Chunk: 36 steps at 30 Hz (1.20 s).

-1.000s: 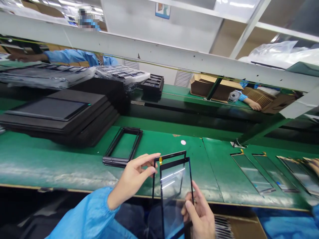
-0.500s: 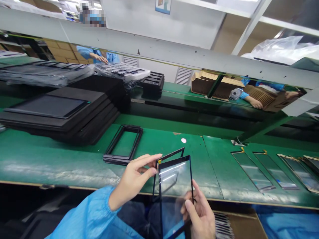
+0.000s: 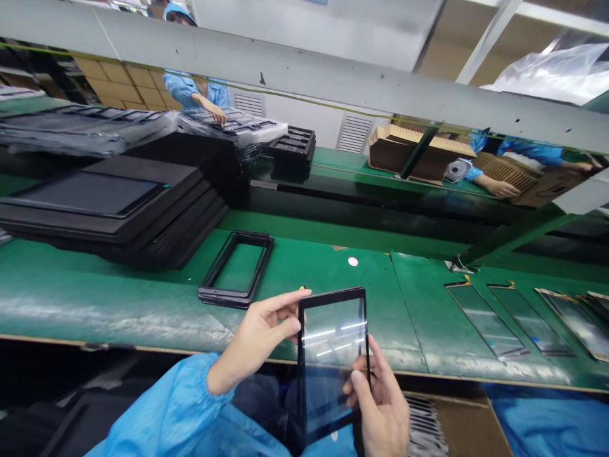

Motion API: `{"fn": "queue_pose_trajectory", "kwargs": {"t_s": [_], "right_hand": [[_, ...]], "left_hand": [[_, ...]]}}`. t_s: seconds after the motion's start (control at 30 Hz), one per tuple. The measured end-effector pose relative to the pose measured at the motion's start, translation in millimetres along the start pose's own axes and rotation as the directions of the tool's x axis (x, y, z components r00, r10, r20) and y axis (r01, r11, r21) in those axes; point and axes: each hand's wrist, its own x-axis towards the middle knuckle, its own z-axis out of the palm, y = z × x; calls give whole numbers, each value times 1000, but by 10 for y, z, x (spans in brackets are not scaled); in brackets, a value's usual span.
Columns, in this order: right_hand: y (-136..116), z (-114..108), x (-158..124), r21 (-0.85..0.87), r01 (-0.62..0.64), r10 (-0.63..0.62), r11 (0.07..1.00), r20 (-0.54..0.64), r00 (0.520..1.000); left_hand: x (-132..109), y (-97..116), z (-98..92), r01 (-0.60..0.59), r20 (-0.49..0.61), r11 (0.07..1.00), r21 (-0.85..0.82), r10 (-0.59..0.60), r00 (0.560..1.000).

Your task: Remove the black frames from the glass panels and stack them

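A clear glass touch panel (image 3: 328, 374) with a black border is held tilted in front of the table edge. Behind it, largely hidden, is a thin black frame (image 3: 301, 374), its edges nearly lined up with the panel's. My left hand (image 3: 261, 333) pinches the upper left corner between thumb and fingers, where a bit of orange flex cable shows. My right hand (image 3: 383, 397) grips the right side of the panel, thumb in front and fingers seen through the glass. Beyond my left hand, a few black frames (image 3: 261, 273) lie stacked on the green table (image 3: 323, 263).
Left, a dark screen (image 3: 90, 193) lies on a stack of black foam sheets (image 3: 171, 219). Several glass panels (image 3: 485, 320) lie at the right. Across the bench, a co-worker's hand (image 3: 214, 113) touches bagged frames (image 3: 252, 124); another person's hand (image 3: 502, 188) is near cardboard dividers (image 3: 509, 170).
The glass panel and the black frame, which stood apart at an angle, have come together with their edges nearly aligned. The far co-worker's hand has shifted right.
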Motion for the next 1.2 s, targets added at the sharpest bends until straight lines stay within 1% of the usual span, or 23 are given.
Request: {"fn": "queue_pose_trajectory", "kwargs": {"t_s": [0.1,0.27,0.4,0.6,0.7,0.77,0.8,0.83,0.9,0.93,0.97,1.0,1.07,1.13,1.2], "right_hand": [[-26,2,-14,-28,-6,6,1000,1,1000],[-38,16,-33,-62,-14,14,998,10,1000],[-25,29,-38,-58,-15,15,998,6,1000],[-24,36,-33,-91,13,-15,996,-20,1000],[1,22,-49,-111,5,-7,994,-18,1000],[16,6,-61,-154,18,-20,988,-11,1000],[15,-4,-60,-200,56,-60,978,-14,998],[5,-15,-52,-260,123,-132,958,-19,991],[-49,-37,-3,-380,284,-314,880,-19,949],[-93,-47,39,-407,344,-380,846,-8,925],[-146,-55,90,-399,371,-401,839,7,916],[-207,-62,148,-361,358,-373,861,32,927],[-339,-64,261,-252,251,-228,935,117,967],[-462,-45,342,-182,150,-113,972,195,974],[-556,-5,372,-169,122,-81,978,228,970]], "left_hand": [[2,-16,-15,32,3,999,-31,-32,999],[5,-36,-12,73,-26,996,-44,-74,997],[2,-38,-4,74,-42,997,-38,-75,996],[14,-49,0,73,-46,997,-33,-74,996],[20,-52,6,78,-44,997,-6,-79,996],[19,-45,14,92,-62,995,30,-90,994],[16,-37,20,99,-78,994,51,-94,992],[10,-26,26,103,-94,992,76,-96,991],[-11,4,36,105,-113,985,137,-89,990],[-29,21,38,103,-111,980,173,-85,990],[-51,38,38,100,-101,973,209,-80,992],[-77,53,34,100,-90,965,244,-80,993],[-136,76,17,107,-72,947,303,-89,993],[-196,85,-8,110,-64,933,341,-94,994],[-241,79,-32,107,-66,928,356,-89,994]]}}
